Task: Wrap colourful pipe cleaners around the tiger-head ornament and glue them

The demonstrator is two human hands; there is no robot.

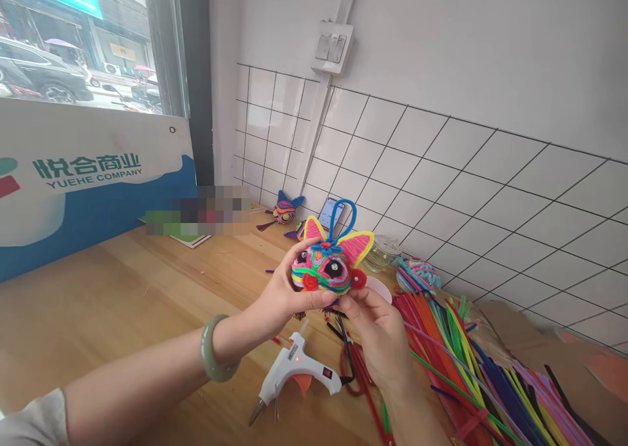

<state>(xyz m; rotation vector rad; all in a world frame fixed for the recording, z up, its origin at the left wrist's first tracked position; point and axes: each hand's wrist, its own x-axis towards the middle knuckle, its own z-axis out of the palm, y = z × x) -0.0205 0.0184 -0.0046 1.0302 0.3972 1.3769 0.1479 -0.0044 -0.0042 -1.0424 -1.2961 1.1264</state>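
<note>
A colourful pipe-cleaner animal head (321, 269) is held up above the table, with pink and yellow ears, black eyes with shiny centres, red round pieces at its sides and a blue loop on top. My left hand (289, 286) wraps round its left side and underside, thumb across the front bottom edge. Against the lower right edge, below a red round piece, my right hand (375, 318) pinches with bent fingers. Whether a small part sits between those fingertips is hidden. Below the hands lies a white glue gun (297, 371), its small light glowing orange-red.
Bundles of coloured pipe cleaners (471, 367) cover the right of the wooden table (147, 315). Toward the wall stand another pipe-cleaner head (284, 209), a phone (332, 212), a glass jar (381, 253) and a blue-pink striped piece (417, 274). Dark-handled scissors (347, 348) lie beside the glue gun.
</note>
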